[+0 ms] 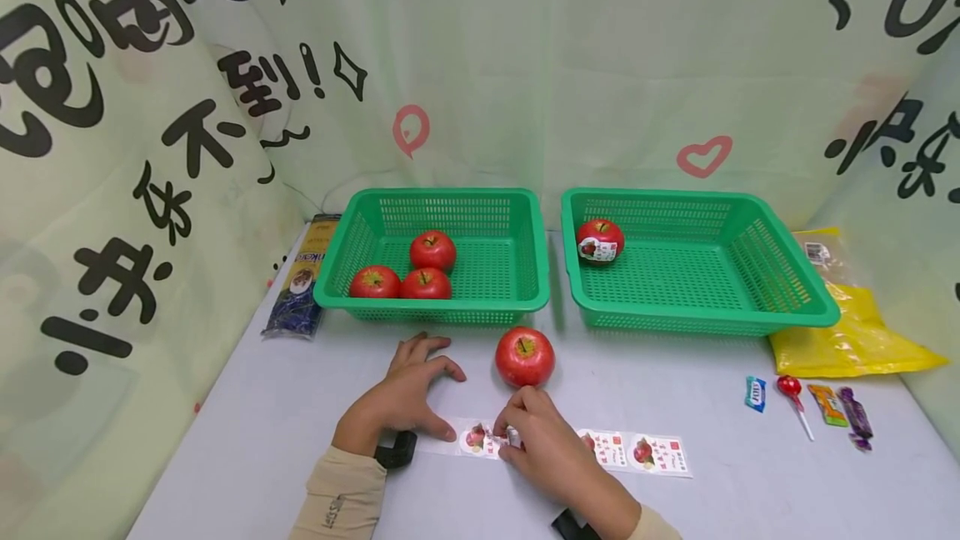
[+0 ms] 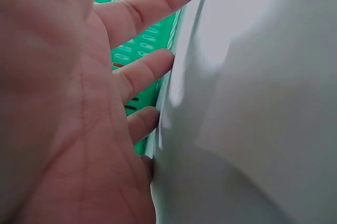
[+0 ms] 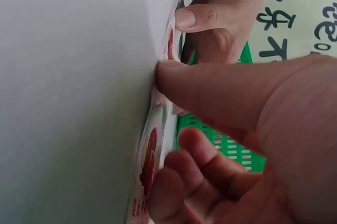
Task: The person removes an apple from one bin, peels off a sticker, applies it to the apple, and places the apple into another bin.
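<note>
A strip of apple stickers [image 1: 660,455] on clear backing lies on the white table in the head view. My left hand [image 1: 405,390] rests at its left end, thumb on the backing, fingers spread and bent toward the table. My right hand [image 1: 543,444] is over the middle of the strip, its thumb and forefinger pinching at a sticker [image 1: 476,438]; the hand hides part of the strip. In the right wrist view the right thumb [image 3: 181,79] meets the strip's surface. A red apple [image 1: 525,356] stands just beyond the right fingers.
Behind, the left green basket [image 1: 480,307] holds three apples; the right green basket [image 1: 705,319] has one apple [image 1: 600,242] bearing a sticker. A dark blue packet [image 1: 300,282] lies far left. At right are a yellow bag [image 1: 855,340], a lollipop [image 1: 789,388] and several wrapped sweets.
</note>
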Demonstrator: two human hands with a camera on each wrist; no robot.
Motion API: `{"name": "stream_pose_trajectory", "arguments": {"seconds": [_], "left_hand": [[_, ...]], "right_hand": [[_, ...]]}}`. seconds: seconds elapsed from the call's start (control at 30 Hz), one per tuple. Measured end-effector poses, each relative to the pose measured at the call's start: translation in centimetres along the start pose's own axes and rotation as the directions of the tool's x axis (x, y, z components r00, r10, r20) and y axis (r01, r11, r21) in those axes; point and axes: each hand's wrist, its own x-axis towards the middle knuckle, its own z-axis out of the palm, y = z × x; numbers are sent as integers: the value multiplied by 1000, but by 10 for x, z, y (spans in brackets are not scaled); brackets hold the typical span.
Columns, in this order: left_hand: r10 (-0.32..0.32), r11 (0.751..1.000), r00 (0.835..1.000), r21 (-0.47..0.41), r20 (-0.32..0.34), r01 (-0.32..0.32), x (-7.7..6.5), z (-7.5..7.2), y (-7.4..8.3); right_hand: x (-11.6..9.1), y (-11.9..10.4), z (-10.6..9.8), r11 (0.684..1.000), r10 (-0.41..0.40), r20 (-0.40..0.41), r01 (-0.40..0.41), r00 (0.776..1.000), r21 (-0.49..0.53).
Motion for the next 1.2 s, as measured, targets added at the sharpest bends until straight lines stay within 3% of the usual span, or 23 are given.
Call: {"name": "stream_pose_trajectory", "arguments": {"seconds": [0.17,0.33,0.43,0.57,0.7,0.8,0.9,1.07,1.2], "left_hand": [[0,1000,1000,6,5,0,0,-1,0],[-1,1000,1000,6,-2,1,-2,-1,0],[3,1000,1000,16,-2,-3,-2,-1,0],[5,999,1000,32,5,-5,-2,0,0],[24,999,1000,37,11,-25,-2,0,1],[57,998,998,40,15,-57,-3,0,3],[103,995,994,-14,-20,-103,-3,-2,7],[223,963,966,-123,-132,-240,-2,2,31],[290,940,944,-140,-156,-311,4,14,55]], "right_hand": [[2,0,0,998,-64,33,64,997,1],[4,-3,-2,992,-3,51,-3,999,129],[3,-4,-5,977,-4,17,0,1000,215],[2,1,-17,947,-50,-54,64,997,314],[2,10,-32,921,8,-93,29,996,388],[2,18,-38,929,92,-115,-44,989,366],[3,24,-38,942,136,-146,-82,980,327],[5,30,-34,944,167,-171,-107,971,313],[3,34,-33,937,188,-196,-116,962,329]]}}
